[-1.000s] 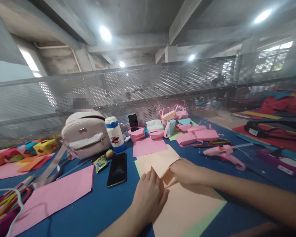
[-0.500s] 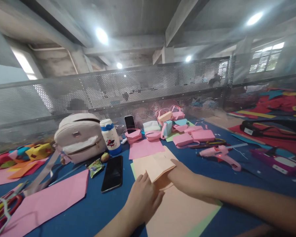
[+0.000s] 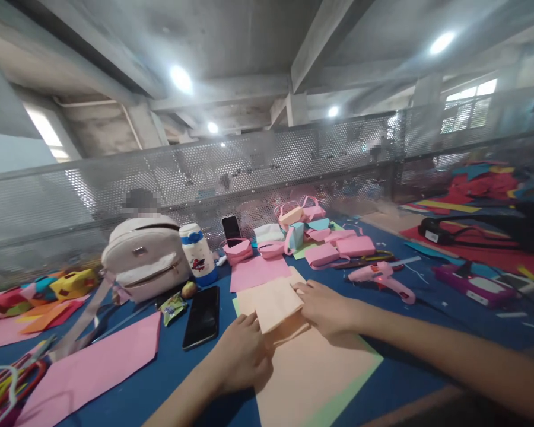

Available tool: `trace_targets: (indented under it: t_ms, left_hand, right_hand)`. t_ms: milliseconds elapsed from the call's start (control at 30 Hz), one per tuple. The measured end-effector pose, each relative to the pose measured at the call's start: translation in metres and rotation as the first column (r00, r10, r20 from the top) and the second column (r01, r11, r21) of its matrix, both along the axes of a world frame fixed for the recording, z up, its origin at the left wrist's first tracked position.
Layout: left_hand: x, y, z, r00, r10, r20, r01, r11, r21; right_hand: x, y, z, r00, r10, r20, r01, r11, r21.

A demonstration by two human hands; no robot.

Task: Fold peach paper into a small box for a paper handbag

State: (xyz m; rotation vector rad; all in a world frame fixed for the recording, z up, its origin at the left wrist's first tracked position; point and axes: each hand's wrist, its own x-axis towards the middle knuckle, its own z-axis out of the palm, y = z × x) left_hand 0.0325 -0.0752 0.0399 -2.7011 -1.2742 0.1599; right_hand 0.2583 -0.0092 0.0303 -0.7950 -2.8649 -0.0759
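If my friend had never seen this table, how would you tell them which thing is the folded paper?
Start with the blue table, then the big peach sheet with green paper showing beneath. On it, between the left grip and right grip, is the folded peach piece. Unlike the flat sheet, it's doubled over, with layers showing at its near edge.

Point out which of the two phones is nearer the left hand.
The black phone lying flat on the blue table, beside the green packet; the other phone stands up, farther back, behind a small pink bag.
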Motion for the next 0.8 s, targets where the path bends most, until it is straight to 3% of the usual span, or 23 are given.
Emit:
trace_targets:
  t_ms: [33,100,200,333,467,533,633,700,800]
  left_hand:
    - [-0.001,-0.002,0.002,1.000,-0.003,-0.006,0.003,1.000,-0.011]
    - [-0.003,-0.004,0.003,1.000,0.000,0.020,0.001,1.000,-0.021]
    - [-0.007,0.003,0.004,0.998,-0.015,0.055,0.017,0.999,-0.034]
    - [-0.020,0.022,0.004,0.997,-0.074,0.013,0.075,0.995,-0.068]
    - [-0.029,0.037,-0.001,0.987,-0.052,0.155,0.056,0.998,-0.025]
    - [-0.030,0.041,-0.005,0.943,-0.030,0.331,0.045,0.998,-0.037]
    - [-0.031,0.047,-0.009,0.793,0.017,0.608,0.024,0.998,-0.060]
    - [-0.032,0.053,-0.009,0.713,0.038,0.700,-0.015,0.999,-0.038]
    - [-0.034,0.061,-0.006,0.651,0.055,0.757,-0.071,0.997,-0.012]
  right_hand:
    - [0.001,0.000,0.002,0.995,-0.004,0.096,-0.002,0.998,0.063]
    - [-0.002,-0.001,0.003,0.991,-0.046,0.128,0.037,0.997,0.067]
    - [-0.011,0.001,-0.001,0.986,-0.145,0.086,0.139,0.988,0.068]
    - [-0.017,0.008,-0.002,0.984,-0.177,0.022,0.175,0.983,0.059]
    - [-0.016,0.017,0.003,0.980,-0.196,-0.048,0.197,0.980,0.027]
    - [-0.015,0.021,0.006,0.971,-0.216,-0.107,0.217,0.976,0.002]
    - [-0.016,0.026,0.008,0.945,-0.250,-0.209,0.245,0.968,-0.049]
    - [-0.016,0.027,0.010,0.925,-0.268,-0.270,0.251,0.963,-0.097]
    - [-0.016,0.028,0.014,0.888,-0.284,-0.361,0.228,0.955,-0.190]
